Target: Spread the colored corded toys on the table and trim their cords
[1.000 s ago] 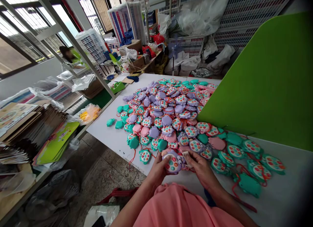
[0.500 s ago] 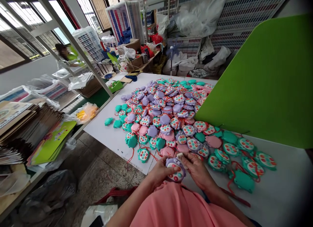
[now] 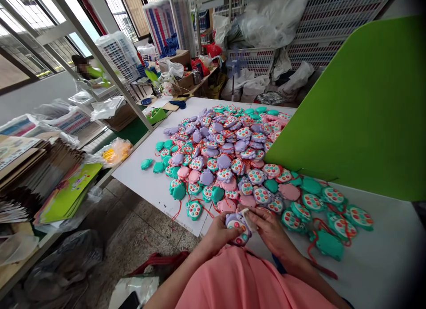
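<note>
Close to my body, my left hand (image 3: 218, 232) grips a purple toy (image 3: 237, 229) with a white face and round coloured buttons, its thumb lying across the buttons. My right hand (image 3: 268, 227) pinches a small white cloth (image 3: 249, 220) against the toy's upper right edge. Beyond both hands spreads a large heap of similar toys (image 3: 224, 161) in purple, pink and green, many with red cords. A green toy (image 3: 329, 244) lies face down to the right of my right hand.
A green panel (image 3: 359, 118) stands on the white table (image 3: 136, 171) at the right. Stacked cardboard (image 3: 49, 162) and a bag of yellow pieces (image 3: 116, 152) are at the left. A person (image 3: 96, 76) sits at the back left, near crates (image 3: 120, 56).
The white cloth has shifted slightly and shows more of itself beside the toy's edge. My left hand keeps its hold. The whole view has moved a little.
</note>
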A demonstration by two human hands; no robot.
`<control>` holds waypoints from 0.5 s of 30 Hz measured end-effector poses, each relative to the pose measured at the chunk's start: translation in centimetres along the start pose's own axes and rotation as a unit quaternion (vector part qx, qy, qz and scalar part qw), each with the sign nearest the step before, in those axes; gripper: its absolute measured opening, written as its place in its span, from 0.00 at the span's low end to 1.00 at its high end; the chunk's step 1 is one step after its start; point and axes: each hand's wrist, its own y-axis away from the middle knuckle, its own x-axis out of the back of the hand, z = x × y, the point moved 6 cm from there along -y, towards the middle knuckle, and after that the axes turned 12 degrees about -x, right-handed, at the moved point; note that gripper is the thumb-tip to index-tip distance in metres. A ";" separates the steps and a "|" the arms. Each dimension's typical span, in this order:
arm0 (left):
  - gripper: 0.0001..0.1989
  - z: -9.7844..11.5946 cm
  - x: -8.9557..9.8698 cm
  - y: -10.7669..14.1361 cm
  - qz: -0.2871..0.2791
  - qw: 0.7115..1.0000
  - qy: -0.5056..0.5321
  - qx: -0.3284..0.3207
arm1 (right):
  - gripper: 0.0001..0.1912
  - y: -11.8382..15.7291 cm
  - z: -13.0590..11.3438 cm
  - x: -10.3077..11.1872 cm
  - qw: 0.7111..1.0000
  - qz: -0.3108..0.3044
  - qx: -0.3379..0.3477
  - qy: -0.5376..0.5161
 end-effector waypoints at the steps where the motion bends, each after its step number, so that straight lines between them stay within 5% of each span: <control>1: 0.30 0.0 -0.1 0.0 -0.005 1.000 0.001 -0.008 | 0.20 -0.1 0.0 -0.1 1.000 0.001 0.004 0.014; 8: 0.27 -0.9 -0.2 -0.3 -0.010 0.999 -0.030 -0.041 | 0.24 0.0 0.2 -1.0 0.997 -0.010 0.016 0.075; 15: 0.31 -2.4 0.2 -0.5 0.005 0.999 -0.023 -0.030 | 0.20 -0.1 1.1 -0.8 0.997 0.045 0.016 0.063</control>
